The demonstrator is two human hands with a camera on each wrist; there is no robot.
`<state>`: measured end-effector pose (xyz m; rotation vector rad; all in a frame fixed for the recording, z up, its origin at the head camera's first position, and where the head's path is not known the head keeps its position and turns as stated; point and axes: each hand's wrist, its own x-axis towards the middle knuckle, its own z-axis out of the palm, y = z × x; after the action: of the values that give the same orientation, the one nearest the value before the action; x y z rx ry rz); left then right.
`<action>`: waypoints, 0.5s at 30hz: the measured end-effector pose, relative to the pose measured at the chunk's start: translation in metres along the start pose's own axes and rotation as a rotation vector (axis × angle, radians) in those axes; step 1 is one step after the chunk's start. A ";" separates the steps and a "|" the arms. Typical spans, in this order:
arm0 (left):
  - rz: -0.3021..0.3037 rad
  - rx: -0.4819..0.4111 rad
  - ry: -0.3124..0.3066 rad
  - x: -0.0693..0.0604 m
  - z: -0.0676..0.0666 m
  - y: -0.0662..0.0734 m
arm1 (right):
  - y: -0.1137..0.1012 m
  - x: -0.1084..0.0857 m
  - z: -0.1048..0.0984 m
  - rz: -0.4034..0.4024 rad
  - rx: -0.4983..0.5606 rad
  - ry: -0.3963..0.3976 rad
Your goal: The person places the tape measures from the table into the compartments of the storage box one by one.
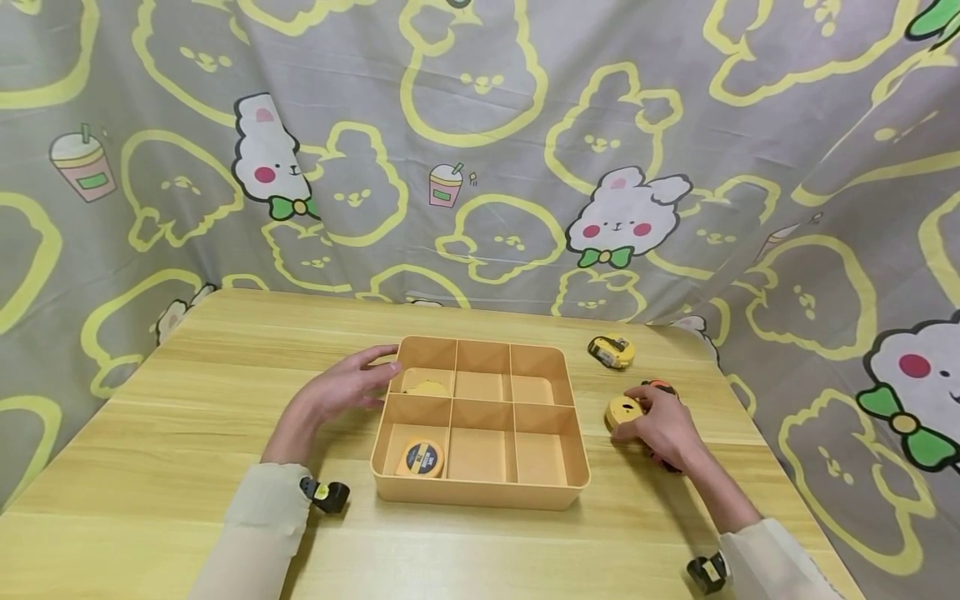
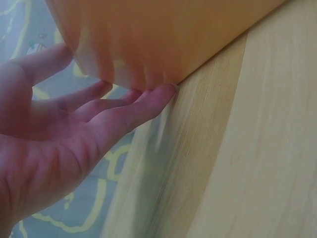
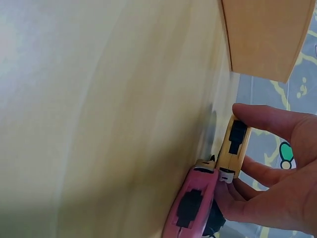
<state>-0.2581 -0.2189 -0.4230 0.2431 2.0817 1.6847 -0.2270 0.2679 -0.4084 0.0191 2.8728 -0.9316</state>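
An orange divided box (image 1: 480, 493) stands mid-table. My left hand (image 1: 352, 385) rests against its left wall with extended fingers, as the left wrist view shows fingertips (image 2: 161, 94) touching that wall. To the right of the box, my right hand (image 1: 667, 423) pinches a yellow tape measure (image 1: 622, 412) between thumb and fingers. A red-pink tape measure (image 3: 190, 206) lies right beside it, mostly covered by that hand in the head view. In the front left compartment lies an orange tape measure (image 1: 422, 458) with a dark label. A partly hidden yellow object (image 1: 427, 388) sits in the back left compartment.
Another yellow tape measure (image 1: 613, 352) with a black strap lies farther back on the right. The wooden table (image 1: 225, 350) meets a patterned grey curtain (image 1: 480, 167) behind and at the sides. Small black cameras (image 1: 325, 495) are worn at both wrists.
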 end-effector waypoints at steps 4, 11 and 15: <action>-0.001 0.000 0.001 0.000 0.000 0.000 | -0.004 0.001 -0.001 0.013 0.007 -0.003; 0.001 0.002 -0.002 -0.001 0.000 0.001 | -0.009 0.002 -0.001 0.027 0.031 0.012; 0.003 0.002 -0.003 0.000 0.001 0.001 | -0.012 0.004 0.001 0.019 0.045 0.036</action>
<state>-0.2577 -0.2184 -0.4225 0.2492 2.0820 1.6836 -0.2310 0.2576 -0.4026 0.0681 2.8780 -1.0026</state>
